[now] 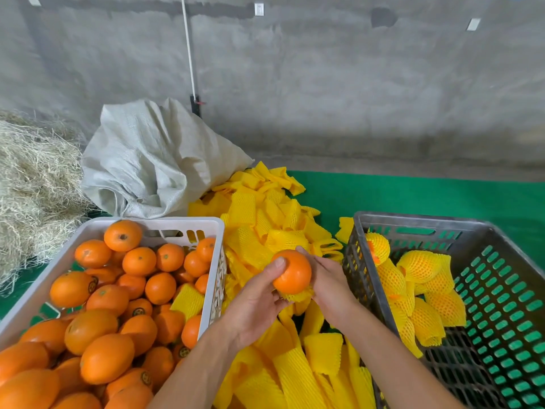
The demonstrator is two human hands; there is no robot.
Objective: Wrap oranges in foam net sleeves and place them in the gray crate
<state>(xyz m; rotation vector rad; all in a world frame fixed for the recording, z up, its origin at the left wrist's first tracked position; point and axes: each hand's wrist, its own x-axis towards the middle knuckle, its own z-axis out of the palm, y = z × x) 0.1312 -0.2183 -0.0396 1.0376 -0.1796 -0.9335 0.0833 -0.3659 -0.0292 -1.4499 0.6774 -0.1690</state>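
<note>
An orange (292,273) sits between both hands above the pile of yellow foam net sleeves (259,231). My left hand (259,302) grips it from the left, thumb on top. My right hand (327,278) holds it from the right and behind. A yellow foam net sleeve (298,296) is bunched under the orange's lower part, held by the fingers. The gray crate (501,308) stands at the right, with several wrapped oranges (418,267) lying in its left part.
A white crate (165,222) full of bare oranges (118,290) stands at the left. Behind it lie a white woven sack (153,160) and a heap of straw (32,184). Green matting (413,193) covers the surface. A concrete wall rises behind.
</note>
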